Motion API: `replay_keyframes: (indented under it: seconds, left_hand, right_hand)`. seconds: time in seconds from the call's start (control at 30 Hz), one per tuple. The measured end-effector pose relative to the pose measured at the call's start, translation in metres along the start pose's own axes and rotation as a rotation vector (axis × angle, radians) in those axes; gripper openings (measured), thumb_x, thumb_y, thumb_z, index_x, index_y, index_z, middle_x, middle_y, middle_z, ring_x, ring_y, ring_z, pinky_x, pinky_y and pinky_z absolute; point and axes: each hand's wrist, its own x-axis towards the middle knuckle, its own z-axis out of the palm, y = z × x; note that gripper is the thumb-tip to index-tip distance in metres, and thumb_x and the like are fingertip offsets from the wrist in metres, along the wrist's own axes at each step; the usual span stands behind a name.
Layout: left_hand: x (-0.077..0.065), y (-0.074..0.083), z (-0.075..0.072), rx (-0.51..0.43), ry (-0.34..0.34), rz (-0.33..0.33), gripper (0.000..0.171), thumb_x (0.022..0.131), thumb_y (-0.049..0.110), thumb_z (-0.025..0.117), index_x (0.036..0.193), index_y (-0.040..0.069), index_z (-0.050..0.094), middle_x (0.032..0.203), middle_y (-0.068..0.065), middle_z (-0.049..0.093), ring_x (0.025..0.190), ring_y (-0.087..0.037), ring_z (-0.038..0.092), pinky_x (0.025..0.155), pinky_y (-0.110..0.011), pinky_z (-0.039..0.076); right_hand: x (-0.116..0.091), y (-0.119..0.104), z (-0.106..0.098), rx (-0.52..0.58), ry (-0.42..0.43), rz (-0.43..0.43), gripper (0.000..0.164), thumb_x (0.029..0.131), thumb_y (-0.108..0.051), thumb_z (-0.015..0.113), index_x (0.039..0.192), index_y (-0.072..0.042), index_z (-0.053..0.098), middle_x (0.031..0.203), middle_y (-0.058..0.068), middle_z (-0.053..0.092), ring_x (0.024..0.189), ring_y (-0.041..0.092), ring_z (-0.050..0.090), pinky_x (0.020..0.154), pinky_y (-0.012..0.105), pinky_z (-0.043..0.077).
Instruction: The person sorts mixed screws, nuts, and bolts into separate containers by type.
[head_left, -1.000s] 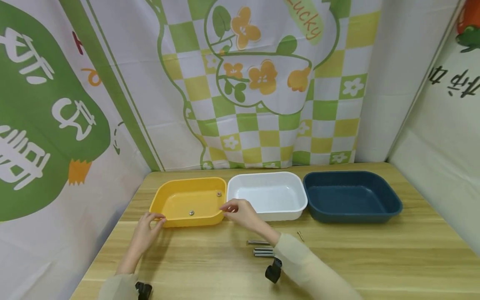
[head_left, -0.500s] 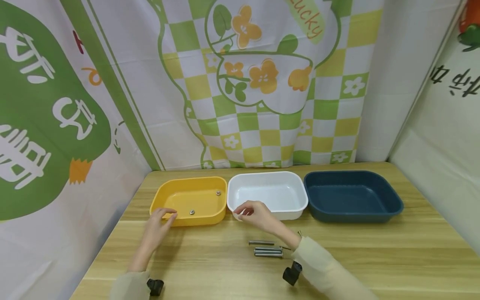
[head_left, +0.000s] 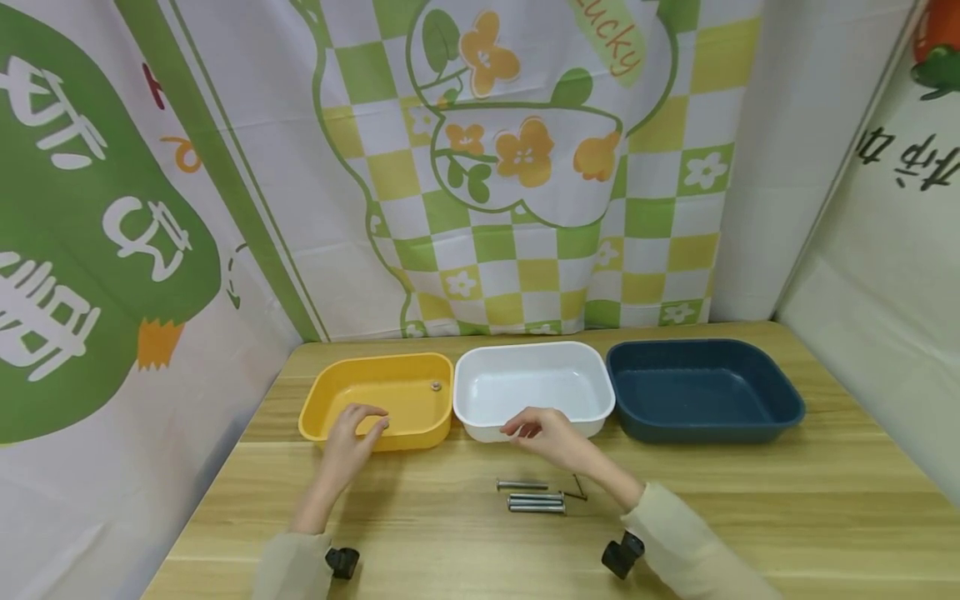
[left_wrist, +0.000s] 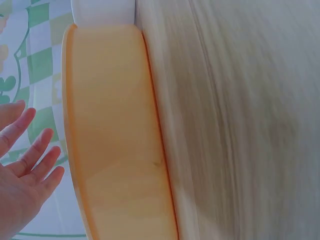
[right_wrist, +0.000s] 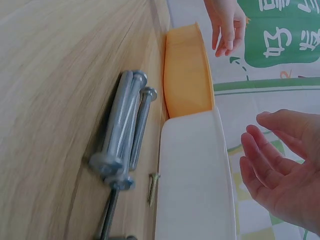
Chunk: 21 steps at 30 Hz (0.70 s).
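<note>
My left hand (head_left: 348, 442) hovers at the front rim of the yellow tray (head_left: 315, 408), fingers loosely bent and holding nothing. In the left wrist view its fingers (left_wrist: 37, 155) are spread apart beyond the tray's edge. My right hand (head_left: 553, 440), also holding nothing, is in the air by the front of the white tray (head_left: 534, 392). The right wrist view has its fingers (right_wrist: 265, 160) relaxed. A small metal nut (head_left: 436, 386) lies in the yellow tray; the left hand mostly covers another. Several long silver bolts (head_left: 536, 502) lie on the table below the right hand.
A dark blue tray (head_left: 705, 396) stands right of the white one, the trays in a row along the back of the wooden table (head_left: 442, 542). Near the bolts lie a small brass screw (right_wrist: 153, 190) and a thin dark rod-like piece (right_wrist: 109, 215). Printed curtains (head_left: 517, 275) hang behind.
My left hand has moved right along the yellow tray's front, coming off its rim. My right hand has drawn away from the yellow tray's right side to before the white tray, uncovering the bolts.
</note>
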Motion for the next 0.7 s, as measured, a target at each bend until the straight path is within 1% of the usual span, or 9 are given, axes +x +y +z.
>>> replay_keyframes:
  seconds: [0.23, 0.33, 0.43, 0.57, 0.63, 0.7]
  left_hand:
    - [0.005, 0.009, 0.014, -0.040, -0.013, 0.014, 0.012, 0.082, 0.011, 0.062, 0.093, 0.004, 0.063, 0.094, -0.009, 0.057, 0.092, -0.029, 0.053, 0.077, -0.046, 0.044]
    - [0.007, 0.013, 0.020, -0.059, -0.021, 0.015, 0.012, 0.083, 0.011, 0.061, 0.092, 0.005, 0.063, 0.094, -0.009, 0.056, 0.091, -0.030, 0.053, 0.076, -0.046, 0.044]
    - [0.009, 0.018, 0.026, -0.079, -0.032, 0.021, 0.012, 0.083, 0.011, 0.061, 0.092, 0.004, 0.063, 0.093, -0.010, 0.056, 0.091, -0.032, 0.053, 0.074, -0.048, 0.044]
    - [0.012, 0.024, 0.035, -0.095, -0.037, 0.040, 0.011, 0.083, 0.011, 0.062, 0.091, 0.004, 0.063, 0.092, -0.009, 0.056, 0.090, -0.032, 0.053, 0.075, -0.048, 0.044]
    - [0.014, 0.027, 0.039, -0.090, -0.037, 0.060, 0.011, 0.082, 0.011, 0.062, 0.091, 0.005, 0.063, 0.091, -0.008, 0.057, 0.089, -0.030, 0.054, 0.078, -0.046, 0.044]
    - [0.015, 0.030, 0.043, -0.080, -0.040, 0.079, 0.011, 0.082, 0.011, 0.063, 0.091, 0.005, 0.063, 0.091, -0.007, 0.057, 0.089, -0.029, 0.055, 0.077, -0.044, 0.044]
  right_hand:
    - [-0.014, 0.007, -0.014, -0.006, 0.005, 0.024, 0.015, 0.081, -0.001, 0.059, 0.094, 0.003, 0.064, 0.088, 0.013, 0.064, 0.074, 0.016, 0.058, 0.068, 0.027, 0.047]
    - [-0.019, 0.011, -0.017, -0.031, 0.006, 0.023, 0.014, 0.081, -0.001, 0.059, 0.093, 0.003, 0.064, 0.088, 0.012, 0.064, 0.074, 0.014, 0.057, 0.068, 0.028, 0.047]
    - [-0.024, 0.015, -0.020, -0.042, 0.001, 0.025, 0.014, 0.080, 0.002, 0.059, 0.093, 0.004, 0.064, 0.088, 0.014, 0.063, 0.074, 0.014, 0.057, 0.068, 0.027, 0.048]
    - [-0.030, 0.019, -0.023, -0.034, -0.010, 0.035, 0.014, 0.080, 0.002, 0.059, 0.092, 0.006, 0.064, 0.087, 0.015, 0.063, 0.074, 0.016, 0.057, 0.067, 0.026, 0.047]
    - [-0.032, 0.021, -0.023, -0.033, -0.016, 0.044, 0.014, 0.079, 0.002, 0.060, 0.092, 0.006, 0.063, 0.086, 0.015, 0.063, 0.074, 0.016, 0.057, 0.067, 0.027, 0.047]
    - [-0.034, 0.023, -0.023, -0.029, -0.027, 0.053, 0.015, 0.079, 0.002, 0.059, 0.093, 0.007, 0.063, 0.086, 0.015, 0.063, 0.074, 0.015, 0.056, 0.067, 0.026, 0.047]
